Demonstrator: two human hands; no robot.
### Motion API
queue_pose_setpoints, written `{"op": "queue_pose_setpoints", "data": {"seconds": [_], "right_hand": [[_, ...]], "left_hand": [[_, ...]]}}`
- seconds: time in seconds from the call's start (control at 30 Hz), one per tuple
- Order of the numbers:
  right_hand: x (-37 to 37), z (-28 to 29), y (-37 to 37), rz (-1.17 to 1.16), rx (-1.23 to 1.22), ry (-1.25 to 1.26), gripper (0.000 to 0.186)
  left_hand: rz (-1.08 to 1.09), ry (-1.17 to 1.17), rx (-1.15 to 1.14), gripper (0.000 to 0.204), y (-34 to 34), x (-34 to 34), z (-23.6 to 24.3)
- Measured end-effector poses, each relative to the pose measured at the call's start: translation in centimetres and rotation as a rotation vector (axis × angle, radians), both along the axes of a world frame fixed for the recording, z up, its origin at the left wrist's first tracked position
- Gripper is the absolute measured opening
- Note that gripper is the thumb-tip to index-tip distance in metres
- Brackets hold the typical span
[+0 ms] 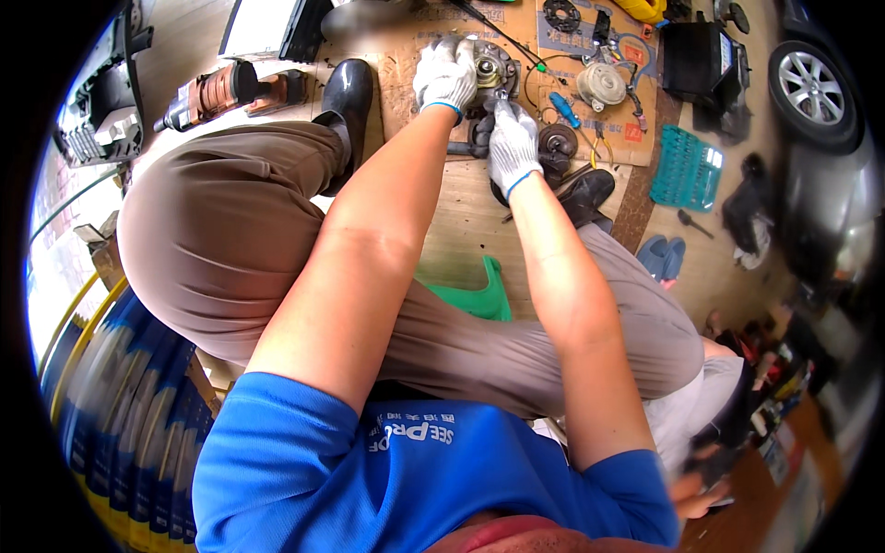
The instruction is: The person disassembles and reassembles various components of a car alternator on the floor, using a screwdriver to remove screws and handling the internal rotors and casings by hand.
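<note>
A round, greasy metal machine part (496, 68) with a hub in its middle lies on a flattened cardboard sheet (398, 109) between my feet. My left hand (446, 74), in a white knit glove, closes over its left side. From the near side my right hand (513, 143), gloved the same way, reaches to the part's lower edge with its fingers bent together. What those fingers pinch is too small and covered to name. Dark metal pieces (481, 135) lie between the hands, and a round pulley-like part (558, 140) rests right of my right hand.
Around the part lie a blue-handled screwdriver (564, 110), a pale wound coil (601, 86), yellow-handled pliers (604, 147) and cables. Further right are a teal tool case (687, 169), a black box (698, 63) and a car wheel (811, 94). A green plastic stool (481, 293) stands below me. Another person sits at lower right.
</note>
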State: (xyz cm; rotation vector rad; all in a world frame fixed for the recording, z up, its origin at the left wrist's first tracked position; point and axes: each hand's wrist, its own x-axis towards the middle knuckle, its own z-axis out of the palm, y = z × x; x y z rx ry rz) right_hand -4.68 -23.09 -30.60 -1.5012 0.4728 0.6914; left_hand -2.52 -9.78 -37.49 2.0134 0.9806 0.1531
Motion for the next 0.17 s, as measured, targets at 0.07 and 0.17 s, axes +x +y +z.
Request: {"op": "queue_pose_setpoints", "data": {"seconds": [0.07,0.17], "right_hand": [[-0.6,-0.2,1.2,-0.12,0.179,0.09,0.021],[-0.8,-1.0,4.1,-0.33,0.284,0.136,0.018]], "left_hand": [[0.015,0.037,-0.041,0.052,0.0,-0.1,0.6],[0.002,0.097,-0.094,0.057,0.8,0.4,1.6]]}}
